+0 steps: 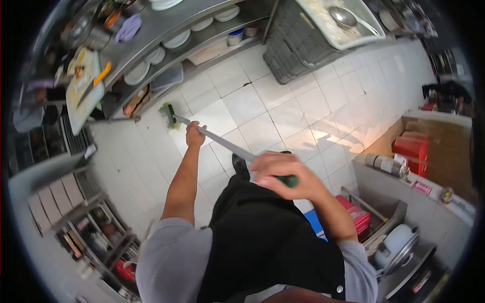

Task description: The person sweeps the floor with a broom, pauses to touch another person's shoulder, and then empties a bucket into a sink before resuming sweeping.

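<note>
A broom with a long grey handle [227,144] slants across the floor ahead of me. Its dark green head [172,116] is down on the white tiles, with greenish scraps around it. Lower on the handle, my left hand [195,135] is closed around the shaft, arm stretched forward. My right hand [280,171] wraps the upper end in front of my black apron [273,242], and the green end cap [288,180] pokes out below the fingers.
A steel shelf unit [207,30] holding plates runs along the far side. An orange-handled knife [101,74] lies on a cutting board [76,113] at left. A grey crate [298,48] stands at the back under a white tub with a ladle [343,17]. Red boxes [356,217] are at right.
</note>
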Motion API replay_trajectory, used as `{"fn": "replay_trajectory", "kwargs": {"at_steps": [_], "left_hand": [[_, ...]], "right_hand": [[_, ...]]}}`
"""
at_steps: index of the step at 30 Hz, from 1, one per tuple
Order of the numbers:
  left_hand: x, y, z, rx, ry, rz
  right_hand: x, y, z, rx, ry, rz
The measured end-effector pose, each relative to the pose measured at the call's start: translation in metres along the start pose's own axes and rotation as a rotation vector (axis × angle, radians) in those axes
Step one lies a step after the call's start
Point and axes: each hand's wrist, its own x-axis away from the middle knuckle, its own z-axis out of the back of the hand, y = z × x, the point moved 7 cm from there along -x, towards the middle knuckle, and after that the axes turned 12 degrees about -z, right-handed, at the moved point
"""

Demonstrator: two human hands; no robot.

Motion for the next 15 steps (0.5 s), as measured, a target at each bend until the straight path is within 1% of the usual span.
{"fn": "replay_trajectory", "kwargs": {"at_steps": [1,3,4,5,6,7,8,9,10,11,12,13,14,15], "left_hand": [[-0.015,-0.001,-0.002,0.018,-0.078,0.082],[-0.052,0.012,-0.034,0.099,0.018,-0.155],[-0.067,0.039,-0.054,0.193,0.001,-0.19],[-0.076,0.078,-0.082,0.29,-0.019,-0.22],[-0.069,0.136,-0.095,0.385,0.016,-0.312],[-0.065,0.186,-0.125,0.384,0.013,-0.422],[-0.051,0.241,-0.15,0.402,-0.08,-0.427],[-0.03,0.292,-0.171,0.536,-0.173,-0.403],[-0.015,0.347,-0.181,0.515,-0.185,-0.542],[0.003,0.4,-0.164,0.417,-0.274,-0.557],[0.021,0.436,-0.148,0.417,-0.161,-0.608],[0.033,0.469,-0.123,0.391,-0.201,-0.574],[0.038,0.482,-0.107,0.401,-0.112,-0.616],[0.044,0.488,-0.095,0.411,-0.026,-0.659]], "right_hand": [[-0.009,0.006,-0.007,-0.041,-0.004,0.021],[-0.008,-0.012,-0.004,0.119,-0.016,-0.015],[0.0,-0.02,0.006,0.15,0.026,-0.005],[0.01,-0.031,0.019,0.154,0.044,-0.009],[0.023,-0.044,0.037,0.233,0.104,-0.016],[0.038,-0.056,0.054,0.307,0.155,-0.022],[0.052,-0.068,0.072,0.337,0.219,-0.013],[0.068,-0.081,0.094,0.375,0.285,0.003],[0.084,-0.097,0.116,0.374,0.314,0.006],[0.101,-0.112,0.138,0.372,0.345,0.008],[0.123,-0.13,0.16,0.314,0.44,0.04],[0.145,-0.142,0.181,0.253,0.54,0.075],[0.166,-0.145,0.202,0.249,0.555,0.083],[0.187,-0.149,0.218,0.177,0.472,0.157]]}}
